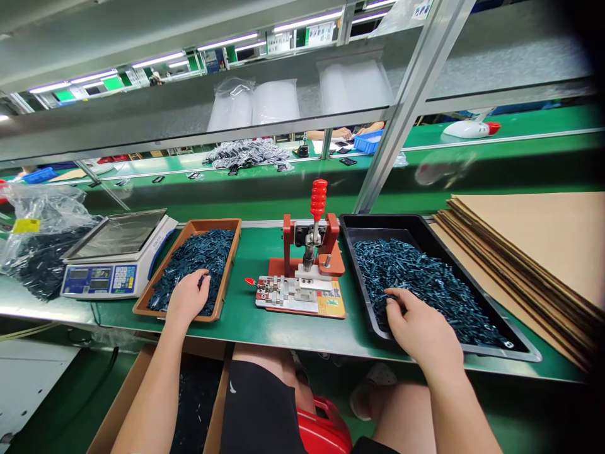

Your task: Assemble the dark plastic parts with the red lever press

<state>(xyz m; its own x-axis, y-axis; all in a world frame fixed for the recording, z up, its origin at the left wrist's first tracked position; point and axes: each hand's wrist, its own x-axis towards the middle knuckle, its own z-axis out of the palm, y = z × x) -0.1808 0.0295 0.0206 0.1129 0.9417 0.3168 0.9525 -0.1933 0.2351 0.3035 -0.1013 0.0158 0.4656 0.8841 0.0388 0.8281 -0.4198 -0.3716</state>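
Left hand and right hand rest on small teal parts

The left hand curls into the heap in a shallow brown tray, while the right hand lies half-open on a larger heap in a black tray. Whether either hand pinches a piece cannot be told. The parts look light, stiff and prone to sliding, so single pieces seem best taken by their long edges. Between the trays stands a hand press with a red handle, on a green workbench. A digital scale sits left, stacked cardboard sheets right. Beyond, a co-worker's hands show past another green conveyor line.
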